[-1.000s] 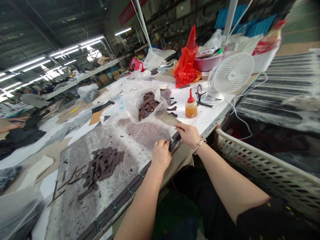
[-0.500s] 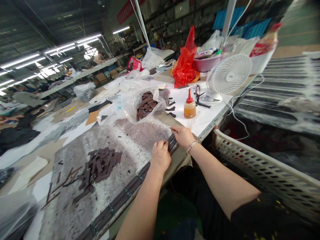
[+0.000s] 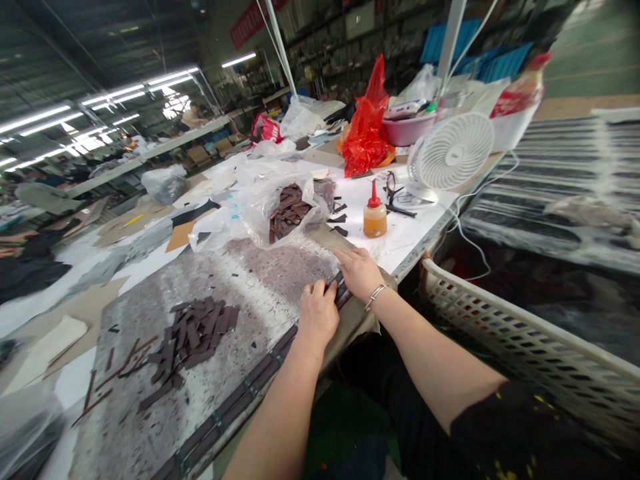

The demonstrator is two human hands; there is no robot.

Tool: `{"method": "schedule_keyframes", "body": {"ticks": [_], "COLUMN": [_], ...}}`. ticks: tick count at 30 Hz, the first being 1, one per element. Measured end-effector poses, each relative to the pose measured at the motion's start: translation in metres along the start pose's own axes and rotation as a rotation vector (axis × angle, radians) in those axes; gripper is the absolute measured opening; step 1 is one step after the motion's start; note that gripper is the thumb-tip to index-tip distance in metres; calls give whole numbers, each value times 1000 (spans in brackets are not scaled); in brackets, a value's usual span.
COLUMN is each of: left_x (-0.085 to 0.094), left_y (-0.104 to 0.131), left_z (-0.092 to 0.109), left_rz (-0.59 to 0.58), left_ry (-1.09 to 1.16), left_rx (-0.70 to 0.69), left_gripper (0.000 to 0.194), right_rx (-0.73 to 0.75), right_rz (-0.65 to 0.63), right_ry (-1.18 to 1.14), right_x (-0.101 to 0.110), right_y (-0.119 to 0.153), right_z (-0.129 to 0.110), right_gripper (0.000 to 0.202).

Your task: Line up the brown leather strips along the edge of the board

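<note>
A long row of dark brown strips [image 3: 235,402], banded with darker bits at intervals, runs along the near edge of the worktable. My left hand [image 3: 319,313] is closed over the upper part of this row, fingertips curled onto it. Just beyond, my right hand [image 3: 361,273], with a bracelet at the wrist, grips the far end of the row; its fingertips are partly hidden. To the left, a loose pile of short brown strips [image 3: 197,333] lies on the stained grey board [image 3: 260,280]. More brown pieces [image 3: 290,210] fill an open clear plastic bag [image 3: 255,223] past my hands.
A red-capped glue bottle [image 3: 375,217] stands beyond my right hand, near a pair of scissors [image 3: 400,210] and a white fan [image 3: 453,153]. Farther back are a red plastic bag [image 3: 365,127] and a pink basin [image 3: 409,129]. A white plastic basket [image 3: 520,327] sits below the table's right side.
My right hand's fingers have flattened and shifted slightly over the row's end. My left hand stays closed on the row. The whole view has shifted slightly.
</note>
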State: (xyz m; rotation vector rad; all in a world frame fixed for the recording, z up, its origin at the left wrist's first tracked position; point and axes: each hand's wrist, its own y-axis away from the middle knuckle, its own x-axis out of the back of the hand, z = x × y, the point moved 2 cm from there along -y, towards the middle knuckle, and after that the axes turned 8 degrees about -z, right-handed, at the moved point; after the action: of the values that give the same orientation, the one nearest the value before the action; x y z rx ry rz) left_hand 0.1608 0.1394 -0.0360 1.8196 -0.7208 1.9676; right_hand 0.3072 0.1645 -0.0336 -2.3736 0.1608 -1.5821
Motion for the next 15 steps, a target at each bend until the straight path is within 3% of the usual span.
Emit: {"method": "schedule_keyframes", "body": {"ticks": [3,10,15], "left_x": [1,0,-1], "left_y": [-1,1,-3], "left_z": [0,0,-3], "left_rz": [-5,-9,-20], "left_ry": [5,30,72], "left_rx": [12,26,19], "left_gripper": [39,39,39], "right_rx": [-11,45,-8], "right_rz": [30,-194,-249], "right_ry": [37,175,313], "right_x": [9,15,16], "right_y": [10,33,28], "right_z": [3,-6,-23], "right_gripper": [43,31,24]}}
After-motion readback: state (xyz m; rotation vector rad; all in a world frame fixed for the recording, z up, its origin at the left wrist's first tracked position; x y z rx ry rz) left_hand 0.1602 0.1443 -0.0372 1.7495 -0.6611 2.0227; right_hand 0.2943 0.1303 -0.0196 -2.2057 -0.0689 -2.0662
